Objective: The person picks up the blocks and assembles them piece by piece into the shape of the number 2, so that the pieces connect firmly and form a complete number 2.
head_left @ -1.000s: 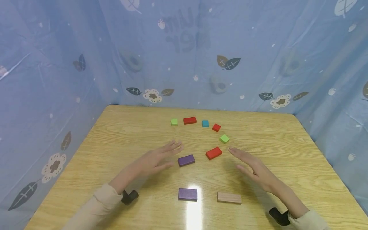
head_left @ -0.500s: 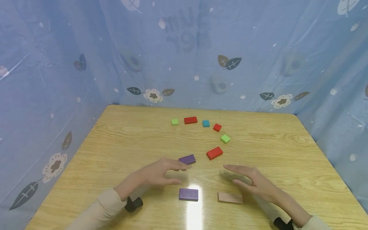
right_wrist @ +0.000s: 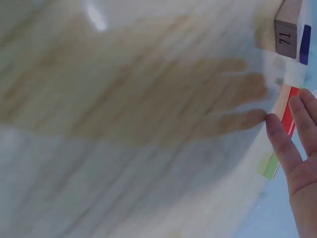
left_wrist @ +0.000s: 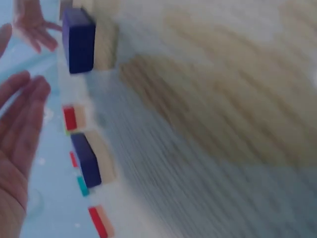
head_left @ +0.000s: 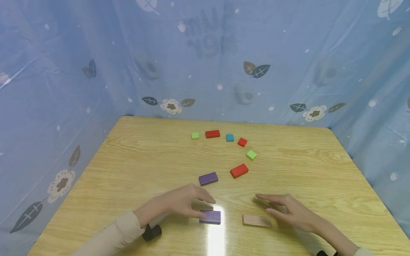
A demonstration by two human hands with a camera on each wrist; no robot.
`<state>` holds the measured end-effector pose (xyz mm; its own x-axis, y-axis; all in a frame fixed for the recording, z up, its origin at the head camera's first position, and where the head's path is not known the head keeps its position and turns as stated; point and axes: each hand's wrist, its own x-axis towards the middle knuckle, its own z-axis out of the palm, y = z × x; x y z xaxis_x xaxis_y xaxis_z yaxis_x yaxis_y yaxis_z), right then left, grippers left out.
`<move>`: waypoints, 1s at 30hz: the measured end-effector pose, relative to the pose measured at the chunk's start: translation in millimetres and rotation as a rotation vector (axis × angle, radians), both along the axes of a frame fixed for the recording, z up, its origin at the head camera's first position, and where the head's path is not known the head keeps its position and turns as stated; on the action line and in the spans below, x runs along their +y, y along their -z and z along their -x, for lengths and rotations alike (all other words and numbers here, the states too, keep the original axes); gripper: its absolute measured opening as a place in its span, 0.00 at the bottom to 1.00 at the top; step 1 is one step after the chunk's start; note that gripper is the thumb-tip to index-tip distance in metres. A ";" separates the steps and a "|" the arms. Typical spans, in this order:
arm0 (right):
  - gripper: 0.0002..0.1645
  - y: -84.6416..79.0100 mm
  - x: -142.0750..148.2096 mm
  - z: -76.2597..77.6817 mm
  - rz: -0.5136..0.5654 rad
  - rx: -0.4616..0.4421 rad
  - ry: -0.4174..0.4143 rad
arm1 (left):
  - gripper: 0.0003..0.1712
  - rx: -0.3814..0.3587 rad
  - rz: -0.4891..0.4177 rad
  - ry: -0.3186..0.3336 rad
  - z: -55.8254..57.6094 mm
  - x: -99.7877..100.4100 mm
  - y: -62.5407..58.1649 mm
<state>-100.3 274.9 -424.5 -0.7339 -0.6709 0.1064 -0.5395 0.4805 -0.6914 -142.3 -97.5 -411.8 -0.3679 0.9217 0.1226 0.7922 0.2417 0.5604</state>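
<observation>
left hand [head_left: 183,200] near two purple blocks [head_left: 213,217] [head_left: 208,179]

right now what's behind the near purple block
Next behind the near purple block, the far purple block lies apart on the table. The left hand hides part of the table between them; that patch can't be seen.

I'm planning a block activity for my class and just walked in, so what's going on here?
A person's left hand hovers by the nearer purple block; in the head view it overlaps one end, though contact is unclear. Their right hand is near the plain wooden block. Neither hand grips anything. Farther across the table, seven other blocks in purple, red, green and blue lie in a loose curve, apart from one another.
</observation>
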 end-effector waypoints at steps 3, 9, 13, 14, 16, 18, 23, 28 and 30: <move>0.25 1.6 4.5 -1.6 0.015 -0.039 0.001 | 0.27 0.038 0.061 -0.044 -8.3 5.2 -0.2; 0.25 4.2 10.0 -1.6 0.033 -0.058 -0.003 | 0.31 0.094 0.182 -0.119 -20.8 13.6 2.8; 0.25 4.9 10.7 -1.8 0.040 -0.027 -0.028 | 0.27 0.117 0.212 -0.158 -25.2 16.9 6.0; 0.25 4.8 10.6 -1.9 0.042 -0.019 -0.032 | 0.25 0.127 0.210 -0.165 -25.9 17.8 6.7; 0.25 4.8 10.9 -1.9 0.047 -0.010 -0.038 | 0.22 0.137 0.207 -0.177 -26.9 19.4 7.5; 0.24 5.1 11.5 -1.5 0.049 -0.007 -0.041 | 0.19 0.144 0.204 -0.183 -26.8 21.1 8.1; 0.24 6.0 12.4 -0.8 0.052 -0.008 -0.042 | 0.17 0.120 0.204 -0.181 -23.0 23.6 5.7; 0.23 5.5 12.3 -1.4 0.060 0.007 -0.042 | 0.21 0.121 0.197 -0.180 -13.9 24.4 0.7; 0.23 5.5 12.2 -1.7 0.059 0.016 -0.042 | 0.21 0.136 0.201 -0.176 -10.8 25.2 -1.0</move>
<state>-98.5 287.1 -430.0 -0.7027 -0.6936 0.1583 -0.5699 0.4156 -0.7089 -131.4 -72.4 -410.8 -0.5165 0.8563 0.0036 0.7931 0.4768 0.3791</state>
